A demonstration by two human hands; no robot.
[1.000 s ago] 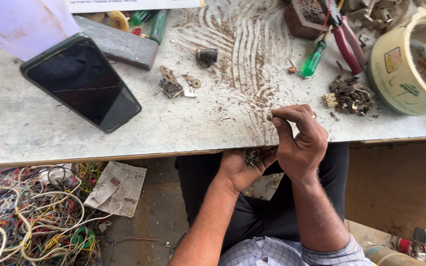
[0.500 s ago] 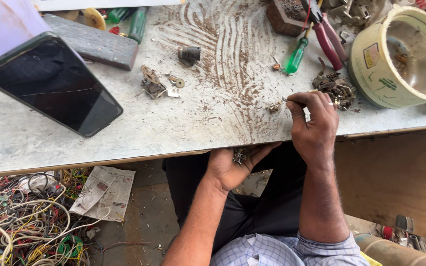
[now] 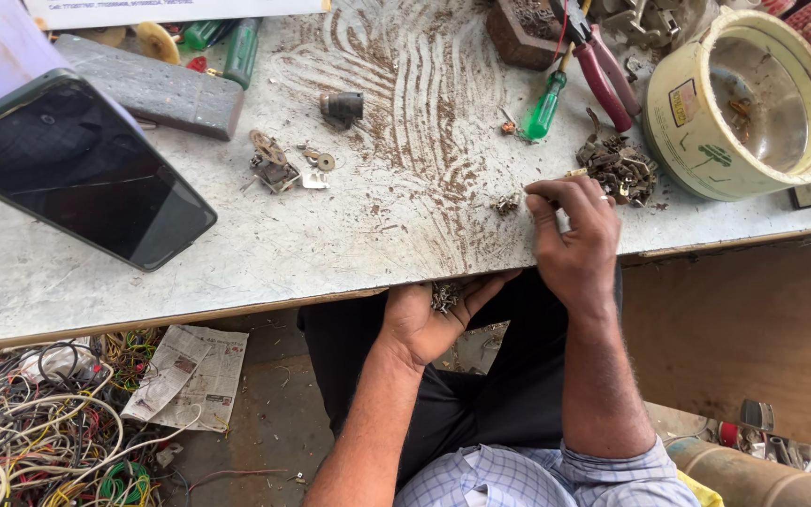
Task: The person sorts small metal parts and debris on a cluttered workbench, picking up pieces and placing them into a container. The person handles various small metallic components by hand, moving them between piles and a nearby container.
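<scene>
- A small cluster of dark, rusty metal scraps (image 3: pixel 444 297) lies heaped in an upturned palm, just below the tabletop's front edge.
- A tiny clump of similar bits (image 3: pixel 506 204) sits on the dusty grey surface, near the edge.
- A larger loose pile of brown metal pieces (image 3: pixel 618 169) rests beside a cream tub.

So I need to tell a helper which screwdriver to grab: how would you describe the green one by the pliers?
Start at the big cream tub at the table's far right corner. Just left of it lie red-handled pliers, and beside them the screwdriver. Its short translucent green handle sets it apart from the red grips.
</scene>
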